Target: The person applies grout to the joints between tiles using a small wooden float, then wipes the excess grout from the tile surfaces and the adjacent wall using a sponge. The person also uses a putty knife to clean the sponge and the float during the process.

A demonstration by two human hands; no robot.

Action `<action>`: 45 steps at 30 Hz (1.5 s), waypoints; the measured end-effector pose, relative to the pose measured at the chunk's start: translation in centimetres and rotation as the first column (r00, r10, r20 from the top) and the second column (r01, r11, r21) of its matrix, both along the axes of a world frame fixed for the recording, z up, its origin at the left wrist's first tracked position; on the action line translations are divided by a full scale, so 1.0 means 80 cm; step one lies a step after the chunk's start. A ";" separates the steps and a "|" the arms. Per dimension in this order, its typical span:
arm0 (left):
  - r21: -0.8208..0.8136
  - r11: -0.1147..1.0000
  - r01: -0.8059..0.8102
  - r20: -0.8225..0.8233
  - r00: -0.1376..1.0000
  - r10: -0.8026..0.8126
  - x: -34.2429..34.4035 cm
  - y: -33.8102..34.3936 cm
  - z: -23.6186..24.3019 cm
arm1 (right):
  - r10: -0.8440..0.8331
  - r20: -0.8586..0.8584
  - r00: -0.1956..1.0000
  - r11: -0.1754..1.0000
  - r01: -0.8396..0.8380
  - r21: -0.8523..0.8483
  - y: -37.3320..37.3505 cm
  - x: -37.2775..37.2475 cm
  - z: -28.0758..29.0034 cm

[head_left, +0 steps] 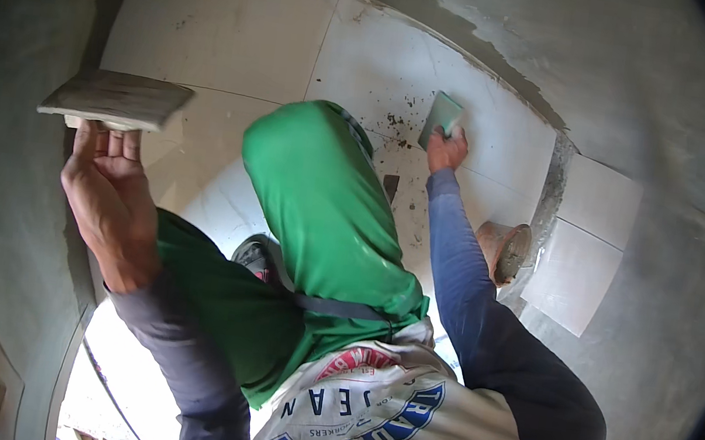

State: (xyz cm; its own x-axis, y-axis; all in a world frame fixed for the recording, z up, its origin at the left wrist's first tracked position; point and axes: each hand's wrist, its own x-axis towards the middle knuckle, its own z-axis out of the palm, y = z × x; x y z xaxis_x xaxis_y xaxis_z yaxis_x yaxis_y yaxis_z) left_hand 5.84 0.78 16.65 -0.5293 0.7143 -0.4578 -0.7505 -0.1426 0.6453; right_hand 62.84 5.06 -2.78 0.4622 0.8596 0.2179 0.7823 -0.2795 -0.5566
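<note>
My left hand (pixel 114 191) is raised at the left, its fingers curled round the underside of a wooden float (pixel 121 97). The float's long flat board is stained with grey. Farther off to the right, my right hand (pixel 447 151) grips a flat, pale green rectangular pad (pixel 443 112) over the large white tiles (pixel 373 55); whether it is sponge or plastic I cannot tell. Dark crumbs (pixel 395 122) are scattered on the tiles left of the pad. A small dark flat piece (pixel 390 188) lies nearer, beside my knee.
My bent leg in green trousers (pixel 321 190) stands between my arms, with a dark shoe (pixel 253 254) below. Right of my forearm is a reddish-brown bucket (pixel 491 241), grey inside. Two pale tiles (pixel 597 202) adjoin the grey plastered wall (pixel 661 284). Another grey wall (pixel 10 178) rises at the left.
</note>
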 end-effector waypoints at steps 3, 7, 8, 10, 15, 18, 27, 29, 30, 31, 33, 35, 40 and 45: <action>-0.046 0.998 0.049 -0.040 0.998 -0.051 -0.002 -0.035 0.001 | -0.119 0.205 0.971 0.946 0.174 -0.272 -0.045 -0.040 -0.007; -0.147 0.983 0.108 0.011 0.994 -0.108 -0.006 -0.073 -0.002 | -0.115 0.371 0.922 0.937 0.224 -0.266 -0.062 0.064 -0.019; -0.179 0.980 0.086 -0.020 0.996 -0.091 -0.014 -0.086 0.003 | -0.169 0.459 0.872 0.896 0.330 -0.298 -0.053 0.088 -0.025; -0.220 0.975 0.027 -0.016 0.999 -0.031 -0.030 -0.121 0.009 | -0.216 0.535 0.817 0.841 0.434 -0.323 -0.039 0.118 -0.039; -0.156 0.965 0.210 -0.080 0.971 -0.224 -0.112 -0.185 -0.026 | -0.251 0.524 0.814 0.915 0.377 -0.146 -0.002 0.093 -0.073; -0.286 0.922 0.262 -0.287 0.894 -0.343 -0.104 -0.172 -0.024 | 0.179 0.468 0.866 0.980 -0.112 -0.166 -0.032 -0.014 -0.090; -0.123 0.918 0.376 -0.359 0.846 -0.394 -0.031 0.022 0.015 | -0.088 0.569 0.818 0.973 0.191 -0.125 0.042 0.093 -0.046; -0.099 0.891 0.444 -0.467 0.770 -0.435 -0.005 0.044 -0.006 | -0.272 0.648 0.711 0.891 0.441 -0.110 0.062 0.164 -0.044; -0.131 0.870 0.475 -0.484 0.735 -0.475 -0.005 0.038 -0.017 | -0.268 0.638 0.722 0.888 0.442 -0.128 0.076 0.185 -0.051; -0.143 0.863 0.485 -0.486 0.725 -0.488 0.004 0.036 -0.018 | -0.260 0.636 0.726 0.882 0.446 -0.149 0.085 0.202 -0.056; -0.258 0.820 0.511 -0.341 0.746 -0.572 0.028 0.032 -0.018 | -0.228 0.591 0.774 0.928 0.357 -0.109 0.110 0.165 -0.079; -0.261 0.822 0.506 -0.352 0.743 -0.569 0.022 0.041 -0.024 | -0.090 0.358 0.930 0.985 0.135 -0.104 0.131 0.049 -0.096; -0.198 0.820 0.536 -0.367 0.735 -0.569 0.072 0.077 -0.034 | 0.501 0.294 0.814 0.864 -0.493 -0.106 0.015 -0.191 -0.098; -0.207 0.760 0.616 -0.316 0.693 -0.648 0.105 0.088 -0.041 | 0.676 -0.033 0.736 0.737 -0.676 0.014 -0.102 -0.224 -0.029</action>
State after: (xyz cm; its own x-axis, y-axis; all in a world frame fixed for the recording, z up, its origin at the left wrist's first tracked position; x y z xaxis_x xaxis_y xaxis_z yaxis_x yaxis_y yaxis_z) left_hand 14.24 7.81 13.34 -0.0986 0.9092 -0.4046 -0.3667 0.3447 0.8641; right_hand 44.90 -3.12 -5.10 -0.2332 0.9485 0.2146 0.7459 0.3161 -0.5862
